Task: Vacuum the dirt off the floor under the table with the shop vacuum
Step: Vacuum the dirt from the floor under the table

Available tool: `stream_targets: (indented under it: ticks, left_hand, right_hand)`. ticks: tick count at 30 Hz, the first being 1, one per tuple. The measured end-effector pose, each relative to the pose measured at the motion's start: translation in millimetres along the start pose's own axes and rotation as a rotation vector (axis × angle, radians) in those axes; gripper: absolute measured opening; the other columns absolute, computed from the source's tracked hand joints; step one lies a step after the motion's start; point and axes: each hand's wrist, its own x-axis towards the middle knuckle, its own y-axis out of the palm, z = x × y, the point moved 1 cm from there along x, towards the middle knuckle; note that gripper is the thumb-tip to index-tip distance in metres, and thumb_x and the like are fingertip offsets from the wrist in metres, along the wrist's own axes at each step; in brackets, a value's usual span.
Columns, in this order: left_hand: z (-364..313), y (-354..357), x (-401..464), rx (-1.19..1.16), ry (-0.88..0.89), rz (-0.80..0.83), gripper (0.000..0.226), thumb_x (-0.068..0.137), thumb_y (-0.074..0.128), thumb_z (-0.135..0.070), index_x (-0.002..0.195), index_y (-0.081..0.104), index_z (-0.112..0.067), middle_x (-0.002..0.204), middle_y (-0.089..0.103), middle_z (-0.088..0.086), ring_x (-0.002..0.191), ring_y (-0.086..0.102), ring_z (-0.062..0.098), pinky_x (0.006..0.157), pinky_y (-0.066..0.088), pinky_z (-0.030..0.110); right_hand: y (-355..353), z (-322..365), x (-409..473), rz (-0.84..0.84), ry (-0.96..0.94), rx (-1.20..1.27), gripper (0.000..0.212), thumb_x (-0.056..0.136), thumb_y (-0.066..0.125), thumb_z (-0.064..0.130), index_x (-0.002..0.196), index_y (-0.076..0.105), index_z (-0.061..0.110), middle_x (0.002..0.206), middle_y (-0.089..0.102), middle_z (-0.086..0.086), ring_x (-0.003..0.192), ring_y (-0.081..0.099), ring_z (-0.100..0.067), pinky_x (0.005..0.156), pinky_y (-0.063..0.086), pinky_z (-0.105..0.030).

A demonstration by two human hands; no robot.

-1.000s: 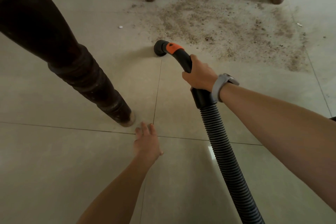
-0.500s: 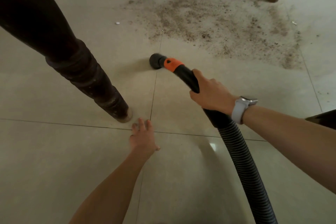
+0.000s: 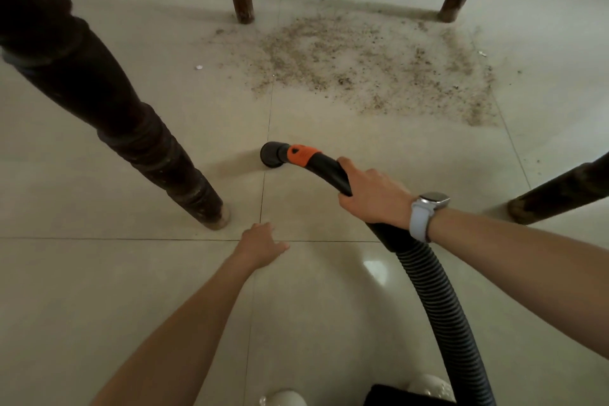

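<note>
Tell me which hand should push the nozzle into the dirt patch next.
Right. The right hand already grips the vacuum hose handle, its nozzle just short of the dirt patch. The left hand rests on the floor tile, probably bracing the person.

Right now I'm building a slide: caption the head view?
Right hand grips hose, nozzle short of dirt; left hand braces on floor.

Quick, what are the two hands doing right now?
Left hand: open, holding nothing, fingers down on the floor.
Right hand: closed, fingers curled around the black vacuum hose handle.
</note>
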Motion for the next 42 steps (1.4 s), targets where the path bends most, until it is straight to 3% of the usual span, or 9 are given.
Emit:
stream_targets:
  ticks: [7, 10, 14, 20, 24, 30, 35, 39, 42]
  left_hand:
    - [-76, -53, -8, -0.111, 0.187, -0.056, 0.054, 0.096, 0.048, -0.037, 0.141, 0.039, -0.009, 0.142, 0.047, 0.009, 0.128, 0.045, 0.022, 0.1, 0.035, 0.026]
    - [-119, -62, -4, -0.1, 0.227, -0.049, 0.052, 0.097, 0.046, -0.037, 0.139, 0.042, -0.007, 0.139, 0.049, 0.011, 0.127, 0.047, 0.024, 0.099, 0.036, 0.027]
    - [-172, -61, 15, -0.306, 0.183, 0.007, 0.036, 0.099, 0.04, -0.039, 0.114, 0.052, -0.008, 0.114, 0.055, 0.016, 0.101, 0.056, 0.028, 0.079, 0.043, 0.031]
    - [-202, -29, 27, -0.753, 0.0, 0.11, 0.053, 0.097, 0.041, -0.046, 0.129, 0.044, -0.004, 0.115, 0.057, 0.01, 0.1, 0.057, 0.025, 0.083, 0.048, 0.036]
    - [-205, -13, 32, -0.908, 0.05, 0.044, 0.047, 0.095, 0.052, -0.033, 0.127, 0.046, 0.001, 0.108, 0.055, 0.013, 0.094, 0.055, 0.025, 0.062, 0.047, 0.029]
    - [-192, -5, 44, -0.946, 0.048, -0.004, 0.048, 0.094, 0.051, -0.034, 0.129, 0.044, -0.001, 0.108, 0.055, 0.013, 0.095, 0.055, 0.027, 0.073, 0.046, 0.035]
    - [-199, -11, 48, -1.042, 0.056, -0.052, 0.048, 0.094, 0.054, -0.033, 0.129, 0.043, -0.002, 0.109, 0.056, 0.015, 0.094, 0.055, 0.028, 0.076, 0.047, 0.037]
    - [-210, -26, 53, -1.067, 0.098, -0.07, 0.051, 0.096, 0.05, -0.03, 0.134, 0.035, 0.0, 0.104, 0.051, 0.012, 0.09, 0.054, 0.029, 0.084, 0.049, 0.043]
    - [-212, -35, 58, -1.04, 0.105, -0.05, 0.049, 0.099, 0.044, -0.031, 0.135, 0.03, 0.0, 0.106, 0.049, 0.013, 0.088, 0.054, 0.029, 0.078, 0.049, 0.041]
  right_hand:
    - [-8, -58, -14, -0.192, 0.274, 0.043, 0.048, 0.094, 0.046, 0.024, 0.136, 0.025, 0.013, 0.074, 0.048, -0.003, 0.052, 0.045, -0.019, 0.049, 0.036, -0.027]
    - [-8, -77, -16, -0.264, 0.353, 0.056, 0.046, 0.094, 0.045, 0.022, 0.135, 0.027, 0.012, 0.077, 0.051, -0.005, 0.059, 0.051, -0.025, 0.054, 0.044, -0.032]
    - [3, -78, -10, -0.248, 0.334, 0.172, 0.041, 0.095, 0.045, 0.025, 0.13, 0.031, 0.011, 0.092, 0.063, -0.011, 0.065, 0.053, -0.026, 0.056, 0.045, -0.033]
    - [20, -68, -28, -0.159, 0.266, 0.486, 0.036, 0.089, 0.055, 0.022, 0.119, 0.038, 0.011, 0.09, 0.056, -0.003, 0.073, 0.058, -0.024, 0.059, 0.048, -0.032]
    - [40, -70, -49, -0.149, 0.24, 0.734, 0.042, 0.084, 0.065, 0.031, 0.117, 0.042, 0.018, 0.103, 0.06, -0.002, 0.091, 0.062, -0.022, 0.075, 0.052, -0.033]
    - [81, -76, -80, -0.032, 0.337, 1.079, 0.051, 0.079, 0.072, 0.032, 0.115, 0.037, 0.021, 0.097, 0.062, -0.003, 0.075, 0.068, -0.02, 0.072, 0.059, -0.036]
    - [68, -77, -56, -0.12, 0.318, 1.042, 0.046, 0.078, 0.071, 0.033, 0.11, 0.04, 0.02, 0.1, 0.063, -0.008, 0.073, 0.067, -0.023, 0.068, 0.059, -0.038]
    - [45, -73, -32, -0.156, 0.253, 1.038, 0.039, 0.084, 0.068, 0.028, 0.105, 0.038, 0.017, 0.093, 0.061, -0.004, 0.06, 0.059, -0.012, 0.05, 0.051, -0.017]
    - [42, -70, -22, -0.142, 0.261, 1.016, 0.043, 0.083, 0.068, 0.033, 0.108, 0.038, 0.015, 0.101, 0.063, -0.009, 0.068, 0.062, -0.019, 0.061, 0.056, -0.03]
